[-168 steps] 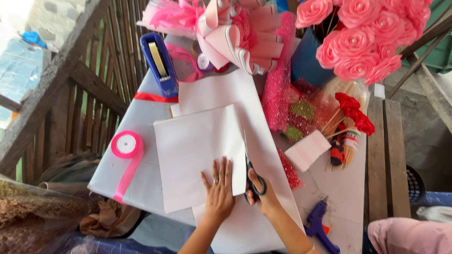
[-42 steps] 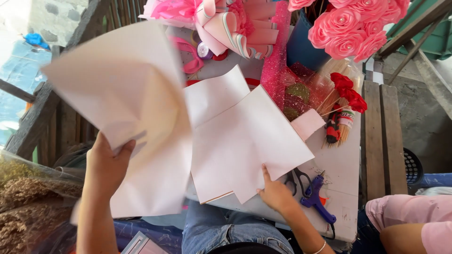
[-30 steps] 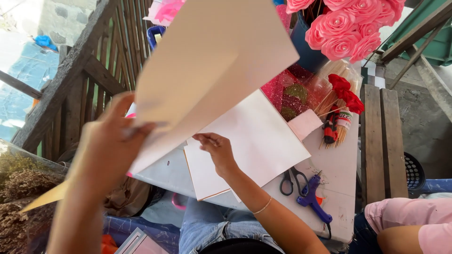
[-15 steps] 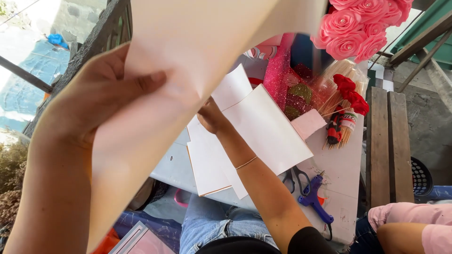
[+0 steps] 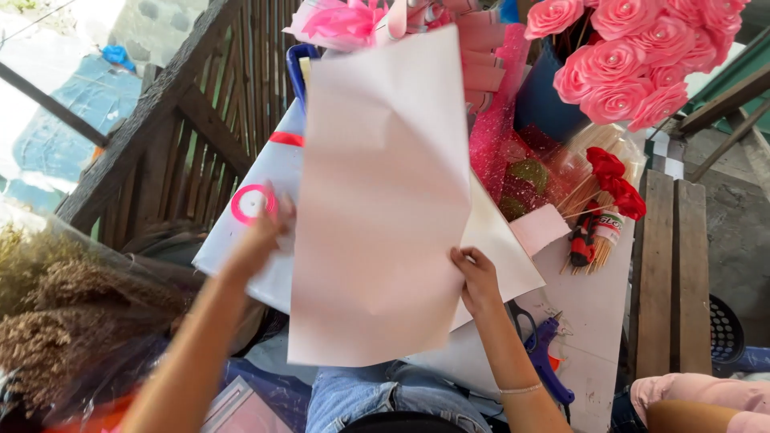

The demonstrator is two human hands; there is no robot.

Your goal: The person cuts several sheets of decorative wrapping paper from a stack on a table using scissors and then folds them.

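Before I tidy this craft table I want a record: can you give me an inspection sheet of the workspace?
Surface: white table, mostly covered.
Job's things: large pale pink sheet held up over the table; more pale sheets lie under it.
Clutter: pink ribbon roll, pink paper roses, red flower sticks, scissors, blue glue gun.
Grippers: left hand at the sheet's left edge; right hand at its right edge, fingers curled on it.
Cables: nothing seen.
Surroundings: wooden railing, dried grass bundle, wooden bench.

Two hands (image 5: 257, 236); one ribbon roll (image 5: 251, 204); one scissors (image 5: 523, 321).
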